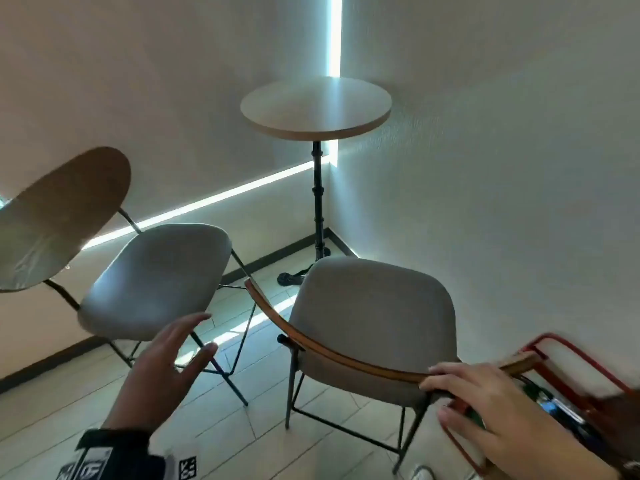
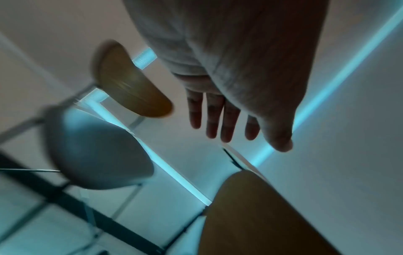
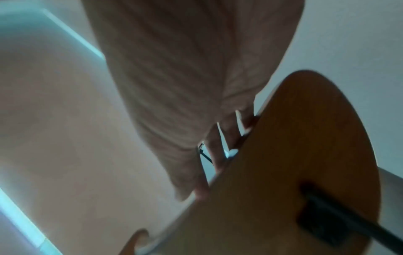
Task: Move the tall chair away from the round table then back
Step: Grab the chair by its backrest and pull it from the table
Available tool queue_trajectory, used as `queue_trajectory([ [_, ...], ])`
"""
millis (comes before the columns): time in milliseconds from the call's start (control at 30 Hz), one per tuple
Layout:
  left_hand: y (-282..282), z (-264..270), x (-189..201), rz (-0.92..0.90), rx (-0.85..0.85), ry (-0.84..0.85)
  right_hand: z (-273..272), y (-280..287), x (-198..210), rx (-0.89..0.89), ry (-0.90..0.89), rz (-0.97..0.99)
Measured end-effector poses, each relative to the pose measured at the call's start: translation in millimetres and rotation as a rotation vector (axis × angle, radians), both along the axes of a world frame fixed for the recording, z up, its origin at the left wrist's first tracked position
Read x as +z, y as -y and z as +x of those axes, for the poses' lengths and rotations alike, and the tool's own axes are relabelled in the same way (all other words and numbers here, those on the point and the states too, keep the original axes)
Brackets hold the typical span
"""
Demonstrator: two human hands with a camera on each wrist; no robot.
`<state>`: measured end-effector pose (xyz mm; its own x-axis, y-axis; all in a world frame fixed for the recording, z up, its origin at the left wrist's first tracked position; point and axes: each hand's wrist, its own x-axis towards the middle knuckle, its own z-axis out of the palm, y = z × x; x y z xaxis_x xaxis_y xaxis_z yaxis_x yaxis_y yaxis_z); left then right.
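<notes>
Here, the tall chair with grey padded seat, curved wooden backrest and thin black metal legs (image 1: 374,317) stands directly before you, its seat facing the round wooden table on a black pedestal (image 1: 316,107) in the corner, near it. The backrest's long edge runs left to right. Your right hand (image 1: 485,407) is on it, fingers hooked over the top edge; your left hand (image 1: 166,368) hovers apart, fingers spread, holding nothing. A second, matching grey chair (image 1: 152,282) stands left.

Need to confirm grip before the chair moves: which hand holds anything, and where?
The right hand grips the top edge of the near grey chair's curved wooden backrest. The left hand is open, holding nothing.
</notes>
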<state>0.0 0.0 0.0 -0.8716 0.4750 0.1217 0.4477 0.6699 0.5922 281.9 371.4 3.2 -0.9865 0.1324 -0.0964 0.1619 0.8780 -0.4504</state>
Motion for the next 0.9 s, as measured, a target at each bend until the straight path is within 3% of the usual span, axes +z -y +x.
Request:
queue_trajectory([
  [100, -44, -16, 6, -0.098, -0.282, -0.136, -9, 32, -2, -0.067, 0.03, -0.039],
  [167, -78, -24, 1, -0.207, -0.456, -0.229, -15, 43, -12, -0.159, -0.043, -0.054],
  [267, -106, -32, -21, -0.33, -0.577, -0.284, -21, 38, -34, -0.238, -0.103, 0.099],
  [600, -106, -28, -52, -0.234, -0.52, -0.465, -26, 26, -60, -0.28, -0.306, 0.252],
  [900, -120, 34, -60, -0.105, -0.361, -0.498, -10, -32, -59, -0.109, -0.375, 0.288],
])
